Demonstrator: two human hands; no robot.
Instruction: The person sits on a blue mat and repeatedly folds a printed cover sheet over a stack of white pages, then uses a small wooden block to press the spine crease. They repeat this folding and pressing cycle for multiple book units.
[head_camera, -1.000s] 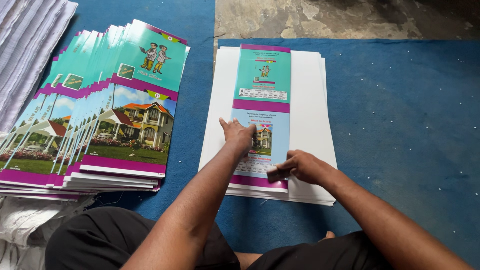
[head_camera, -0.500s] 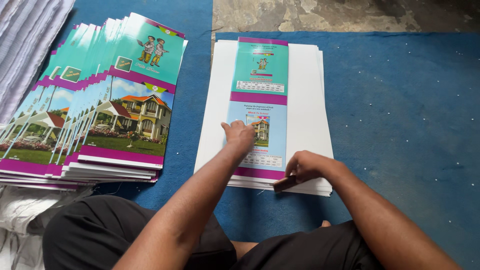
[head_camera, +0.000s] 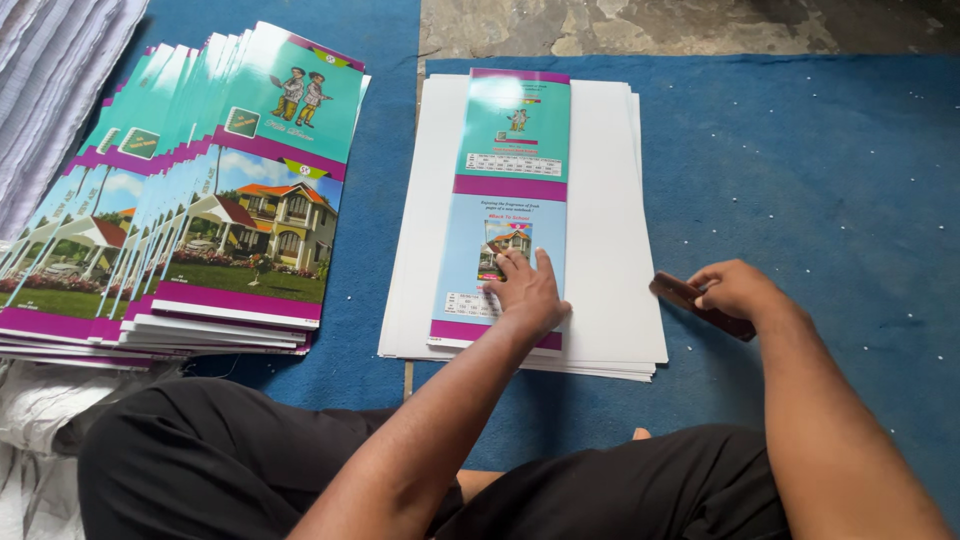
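Pressing flat on the printed cover (head_camera: 510, 215), left hand (head_camera: 528, 292) lies open; right hand (head_camera: 738, 290) grips a dark block (head_camera: 700, 305).

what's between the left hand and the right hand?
In the head view, only bare white margin of the white sheet stack lies between the left hand, flat on the printed cover, and the right hand holding a dark brown block.

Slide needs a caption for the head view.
Left hand presses folded cover on white sheets; right hand holds dark block.
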